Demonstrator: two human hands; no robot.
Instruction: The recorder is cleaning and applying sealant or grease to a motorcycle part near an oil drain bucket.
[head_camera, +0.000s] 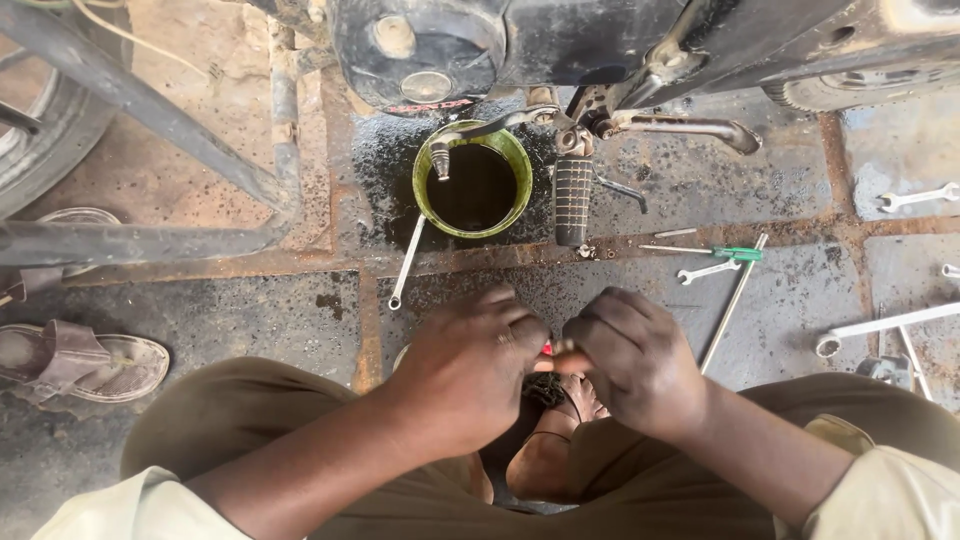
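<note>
Hands: you are squatting over the oily floor (250, 320) and bringing your left hand (470, 365) and right hand (635, 360) together just above your knees.
Left fingers: you are curling them shut around a small part with a red tip (547, 348); only that red bit is showing between the knuckles.
Right fingers: you are closing them too, pinching at the same small part where the two hands are meeting; what the part is, you cannot tell from here.
Drain side: the green container (428, 205) is sitting under the motorcycle engine (560, 35), and dark oil is lying in it, so the draining is looking well along or finished; no stream is showing.
Still open: nothing is showing whether the drain point is closed again, and the small part is not yet back on the machine.
Tools lying about: a long wrench (405, 265) is touching the container's left side, a green-handled screwdriver (735, 254) and a small spanner (707, 271) are resting to your right, and another spanner (915, 197) is lying farther off.
Nearby: the footrest (573, 200) is hanging just beside the container; a sandal (85, 360) is lying well apart on your left.
</note>
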